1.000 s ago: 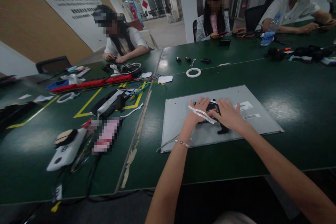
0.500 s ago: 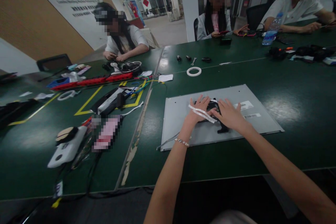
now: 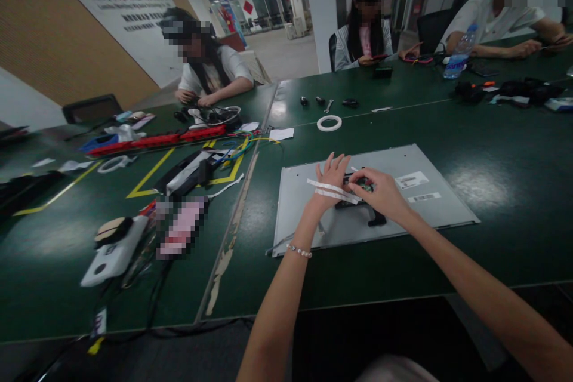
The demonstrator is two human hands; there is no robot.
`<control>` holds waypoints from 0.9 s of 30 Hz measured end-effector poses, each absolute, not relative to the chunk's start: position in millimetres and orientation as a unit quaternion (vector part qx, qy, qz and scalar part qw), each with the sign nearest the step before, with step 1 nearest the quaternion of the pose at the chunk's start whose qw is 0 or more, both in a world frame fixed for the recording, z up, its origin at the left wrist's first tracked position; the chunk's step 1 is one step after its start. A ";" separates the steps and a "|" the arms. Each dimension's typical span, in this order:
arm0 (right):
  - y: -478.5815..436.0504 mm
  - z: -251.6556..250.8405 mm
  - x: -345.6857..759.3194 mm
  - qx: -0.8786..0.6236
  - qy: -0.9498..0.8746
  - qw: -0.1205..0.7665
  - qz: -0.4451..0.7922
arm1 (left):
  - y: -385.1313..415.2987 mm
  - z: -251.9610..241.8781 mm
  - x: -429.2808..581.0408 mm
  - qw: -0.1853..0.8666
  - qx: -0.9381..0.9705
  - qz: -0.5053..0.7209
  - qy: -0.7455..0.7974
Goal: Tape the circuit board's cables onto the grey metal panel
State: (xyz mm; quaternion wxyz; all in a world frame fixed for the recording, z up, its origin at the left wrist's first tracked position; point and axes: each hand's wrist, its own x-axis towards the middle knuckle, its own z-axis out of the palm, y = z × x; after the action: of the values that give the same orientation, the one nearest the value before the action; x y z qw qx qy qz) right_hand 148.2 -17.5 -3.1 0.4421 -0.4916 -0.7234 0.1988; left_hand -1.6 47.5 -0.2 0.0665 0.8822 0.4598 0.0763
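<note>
A black device with a black arm-like part and a bit of green circuit board lies on a flat grey metal panel. My left hand is open over the device's left side, fingers stretched out. Two white tape strips run across the back of that hand. Close beside it, thumb and fingers of my right hand are pinched together above the device. A small white tip shows by those fingertips; what they hold is too small to make out.
Beyond the panel lie a white tape roll, a wrench and small black parts. Left of the table seam are a phone, a white power bank and cables. Several people sit across the table.
My right hand has gone from spread fingers over the device to a pinch. My left hand has shifted slightly left with its tape strips, uncovering more of the device.
</note>
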 end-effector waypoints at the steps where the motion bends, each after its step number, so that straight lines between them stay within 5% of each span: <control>1: -18.5 -2.9 145.8 -0.479 -0.730 0.445 0.201 | 45.3 1.9 -2.0 0.064 0.876 0.078 0.471; 20: -14.8 -21.5 136.7 -0.436 -0.617 0.514 0.405 | 44.0 -1.7 -28.8 0.078 0.826 0.213 0.515; 27: -16.3 -25.5 137.7 -0.487 -0.646 0.503 0.303 | 43.9 -6.6 -80.7 0.192 0.775 0.317 0.512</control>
State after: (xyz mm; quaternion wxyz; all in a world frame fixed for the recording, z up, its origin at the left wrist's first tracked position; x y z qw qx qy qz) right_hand 137.7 -16.3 -25.5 0.5029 -0.4875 -0.6464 0.3028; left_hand -80.7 43.9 -6.6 0.1919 0.7751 0.5120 0.3166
